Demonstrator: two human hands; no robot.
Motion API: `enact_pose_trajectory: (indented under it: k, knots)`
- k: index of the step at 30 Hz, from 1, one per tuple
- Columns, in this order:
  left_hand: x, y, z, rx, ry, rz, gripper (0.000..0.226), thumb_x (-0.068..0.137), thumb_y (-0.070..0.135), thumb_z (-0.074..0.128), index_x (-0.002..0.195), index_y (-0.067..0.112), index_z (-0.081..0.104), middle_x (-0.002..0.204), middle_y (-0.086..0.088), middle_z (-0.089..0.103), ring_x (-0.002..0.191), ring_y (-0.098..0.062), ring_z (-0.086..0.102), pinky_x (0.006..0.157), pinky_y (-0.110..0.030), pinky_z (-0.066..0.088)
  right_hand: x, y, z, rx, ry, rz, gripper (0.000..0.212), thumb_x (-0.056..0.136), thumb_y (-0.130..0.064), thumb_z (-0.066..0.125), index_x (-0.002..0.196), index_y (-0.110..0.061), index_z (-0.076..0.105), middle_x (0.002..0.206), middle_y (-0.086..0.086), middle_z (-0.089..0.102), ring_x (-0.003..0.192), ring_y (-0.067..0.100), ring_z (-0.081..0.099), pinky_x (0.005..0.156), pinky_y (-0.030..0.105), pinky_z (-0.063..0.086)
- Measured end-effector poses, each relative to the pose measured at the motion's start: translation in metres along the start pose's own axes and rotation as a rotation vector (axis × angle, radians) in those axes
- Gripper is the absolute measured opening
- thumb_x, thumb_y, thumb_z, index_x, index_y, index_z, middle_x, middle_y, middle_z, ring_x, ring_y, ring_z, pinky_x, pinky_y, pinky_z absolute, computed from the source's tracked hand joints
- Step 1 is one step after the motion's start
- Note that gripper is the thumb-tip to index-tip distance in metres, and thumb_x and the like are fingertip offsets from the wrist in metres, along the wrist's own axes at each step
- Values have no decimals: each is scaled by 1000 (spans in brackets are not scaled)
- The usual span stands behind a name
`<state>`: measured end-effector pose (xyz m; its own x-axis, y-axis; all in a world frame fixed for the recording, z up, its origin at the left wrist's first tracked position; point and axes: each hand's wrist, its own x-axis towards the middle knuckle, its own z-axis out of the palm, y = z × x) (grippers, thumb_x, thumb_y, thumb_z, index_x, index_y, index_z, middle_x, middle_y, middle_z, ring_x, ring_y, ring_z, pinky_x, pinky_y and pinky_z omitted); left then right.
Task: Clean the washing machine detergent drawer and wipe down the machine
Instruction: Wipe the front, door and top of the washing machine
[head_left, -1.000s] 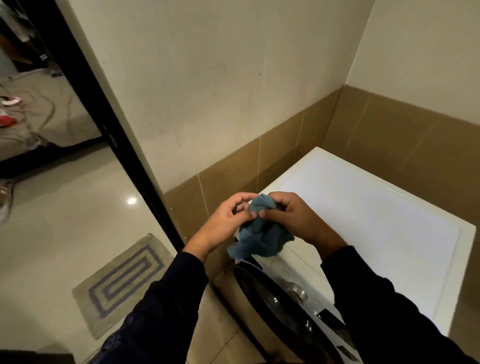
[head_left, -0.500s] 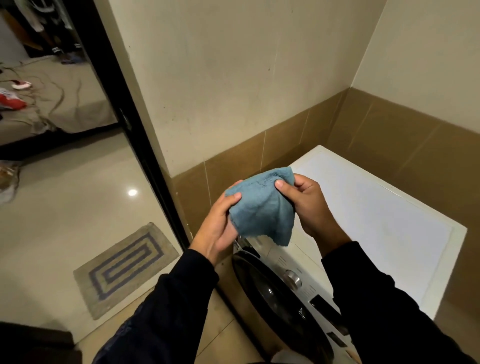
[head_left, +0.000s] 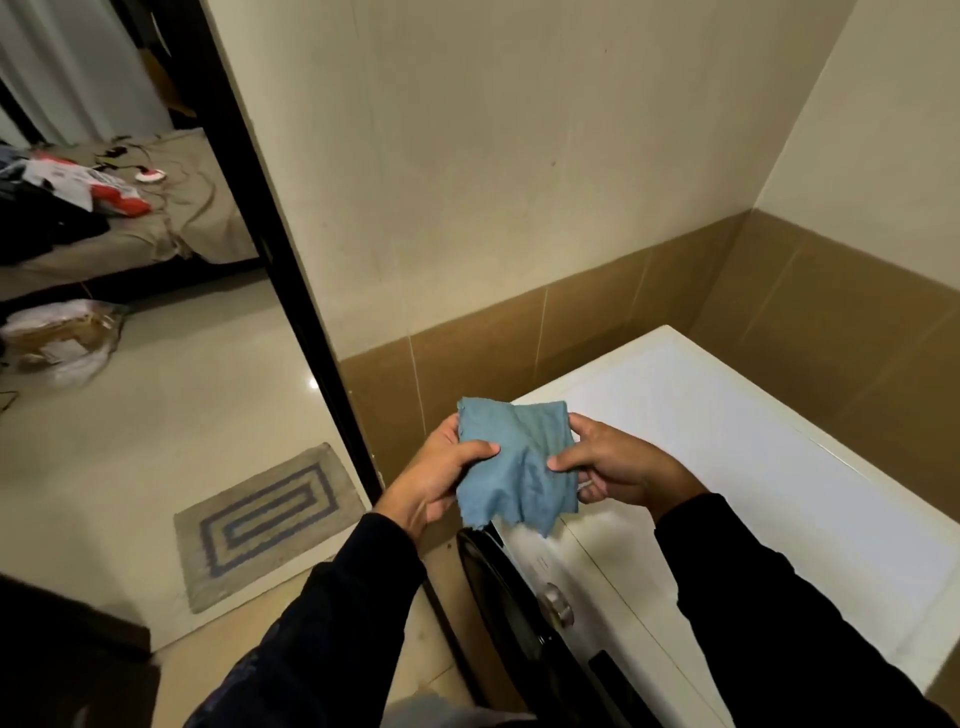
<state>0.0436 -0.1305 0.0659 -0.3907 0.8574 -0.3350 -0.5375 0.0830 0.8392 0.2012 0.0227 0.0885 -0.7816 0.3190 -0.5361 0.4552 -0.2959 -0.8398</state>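
A blue cloth (head_left: 514, 457) hangs spread out between my two hands, above the front left corner of the white washing machine (head_left: 727, 441). My left hand (head_left: 441, 473) grips the cloth's left edge with the thumb across its front. My right hand (head_left: 613, 467) pinches the right edge. The machine's dark round door (head_left: 498, 603) and its silver dial (head_left: 558, 605) show below the cloth. The detergent drawer is hidden behind the cloth and my hands.
The machine stands in a corner with brown wall tiles (head_left: 597, 322) behind and to its right. A black door frame (head_left: 291, 270) lies to the left. A grey patterned mat (head_left: 270, 519) lies on the floor beyond it, with a bag (head_left: 57, 338) and a cluttered bed (head_left: 130, 218) farther off.
The cloth went from a bunched wad to an opened sheet held flat between both hands. My hands have moved slightly apart.
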Motion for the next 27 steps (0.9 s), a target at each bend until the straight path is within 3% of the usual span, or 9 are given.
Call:
enact_pose_trajectory:
  k: [4,9,14,18,20,22,24,25,27]
  knots:
    - [-2,-13,-3,73,98,10,60,68,-7,70,124,7,53,114,-16,68,98,-28,68,80,-39,59,15,12,-14,-59,60,-11,41,89,3,58,125,-17,55,115,15,65,86,25,64,56,28,46]
    - [8,-42,-3,123,304,-51,44,79,-16,65,115,8,56,107,-15,67,86,-23,68,66,-33,59,29,19,-17,-291,197,5,19,91,-2,56,104,-16,60,95,9,62,77,21,57,54,25,41]
    - [20,-76,-4,105,417,-113,63,79,-14,68,133,10,46,112,-10,67,98,-24,66,71,-35,59,51,33,-11,-460,260,-17,17,87,-1,58,105,-3,59,103,15,63,95,29,63,79,35,55]
    - [32,-70,0,85,426,-42,72,82,-8,68,141,20,38,111,0,64,96,-17,65,69,-33,60,66,23,-17,-450,302,-75,10,93,-10,57,102,-6,59,98,12,64,93,29,63,71,31,54]
    - [41,-69,-1,64,391,2,77,83,-3,70,146,24,33,116,2,62,100,-17,66,75,-35,60,78,16,-24,-441,312,-77,15,94,-11,55,108,-6,59,104,13,64,97,31,62,69,31,54]
    - [48,-69,-1,85,337,6,86,83,10,76,150,27,24,125,4,60,105,-12,65,83,-31,58,95,12,-34,-474,342,-38,39,92,-14,58,130,-7,52,125,16,59,111,35,58,78,37,54]
    - [52,-76,-6,165,314,-72,94,84,26,75,154,28,12,145,4,46,119,-9,56,95,-26,50,110,13,-41,-757,445,71,64,92,-26,60,148,-11,33,143,17,46,127,38,48,98,46,46]
    - [52,-81,-9,207,352,-120,96,87,33,71,156,25,5,152,3,36,127,-11,48,101,-27,44,115,16,-41,-919,513,87,69,92,-33,59,150,-13,28,146,17,42,130,37,45,104,47,41]
    - [51,-96,-14,202,458,-167,86,92,41,62,156,21,9,157,1,28,137,-18,39,111,-38,36,121,23,-33,-1090,583,-34,66,93,-38,55,149,-14,31,148,14,41,132,35,42,107,47,37]
